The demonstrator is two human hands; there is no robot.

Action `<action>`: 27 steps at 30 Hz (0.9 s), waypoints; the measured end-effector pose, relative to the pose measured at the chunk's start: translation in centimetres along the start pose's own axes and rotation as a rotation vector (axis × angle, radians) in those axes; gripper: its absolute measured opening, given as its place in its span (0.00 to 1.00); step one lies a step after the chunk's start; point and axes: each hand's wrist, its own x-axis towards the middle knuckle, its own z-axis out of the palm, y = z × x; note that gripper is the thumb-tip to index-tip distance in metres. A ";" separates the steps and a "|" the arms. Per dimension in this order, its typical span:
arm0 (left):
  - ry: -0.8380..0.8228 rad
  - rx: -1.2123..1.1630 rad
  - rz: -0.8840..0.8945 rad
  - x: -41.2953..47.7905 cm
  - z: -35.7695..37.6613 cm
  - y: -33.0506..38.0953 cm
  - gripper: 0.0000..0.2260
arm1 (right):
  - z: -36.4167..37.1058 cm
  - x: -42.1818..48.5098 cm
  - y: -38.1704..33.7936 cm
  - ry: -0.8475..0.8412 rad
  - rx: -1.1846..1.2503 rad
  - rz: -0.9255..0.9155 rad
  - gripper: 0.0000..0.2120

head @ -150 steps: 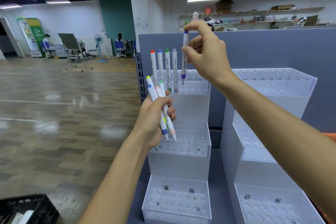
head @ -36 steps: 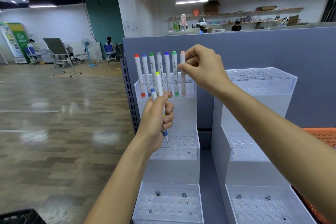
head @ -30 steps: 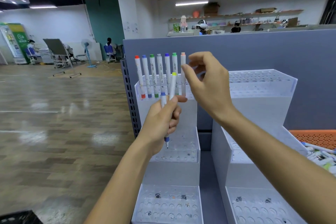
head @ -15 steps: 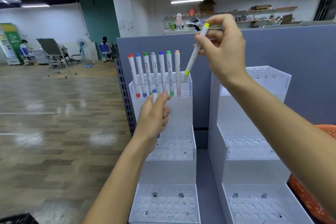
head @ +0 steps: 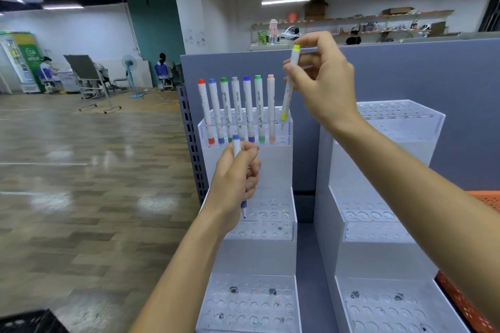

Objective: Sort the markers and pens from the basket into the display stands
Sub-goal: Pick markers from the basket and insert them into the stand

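Seven markers (head: 236, 100) seated in top tier (head: 284, 139), frame centre; right grip (head: 324, 81) pinches yellow marker (head: 288, 86) at row's end, left grip (head: 235, 174) clasps blue marker (head: 237, 146); most holes unfilled.

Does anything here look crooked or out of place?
Nothing spilled or broken. Seven markers stand upright in the left stand's top tier; only the yellow-capped marker in the right hand leans, not yet seated.

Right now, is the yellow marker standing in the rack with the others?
No, the right hand holds the yellow marker tilted, its lower end just reaching the rack.
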 end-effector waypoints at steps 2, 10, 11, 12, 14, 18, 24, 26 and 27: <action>0.006 -0.026 0.014 0.0 0.0 0.0 0.03 | 0.0 0.1 -0.2 -0.007 -0.026 -0.011 0.11; -0.005 -0.027 0.040 0.4 -0.2 -0.7 0.01 | 0.4 0.4 -0.9 -0.045 -0.106 -0.049 0.12; 0.007 -0.009 0.044 0.3 -0.2 -0.8 0.04 | 0.4 0.5 -0.8 -0.040 -0.108 -0.041 0.12; 0.016 0.009 0.042 0.3 -0.2 -0.7 0.07 | 0.4 0.5 -0.7 -0.035 -0.110 -0.033 0.12; 0.023 0.032 0.054 0.3 -0.2 -0.7 0.08 | 0.3 0.5 -0.6 -0.040 -0.098 -0.020 0.12; 0.045 0.031 0.062 0.3 -0.3 -0.8 0.09 | 0.2 0.4 -0.3 -0.229 -0.055 0.052 0.12; 0.052 0.011 0.045 0.5 -0.5 -1.1 0.06 | 0.2 -1.2 0.6 -0.281 -0.048 0.140 0.12; 0.046 0.020 0.040 0.5 -0.3 -1.1 0.07 | 0.1 -1.4 0.6 -0.268 -0.037 0.143 0.12; 0.045 0.028 0.037 0.5 -0.2 -1.0 0.08 | 0.2 -1.4 0.7 -0.258 -0.048 0.136 0.13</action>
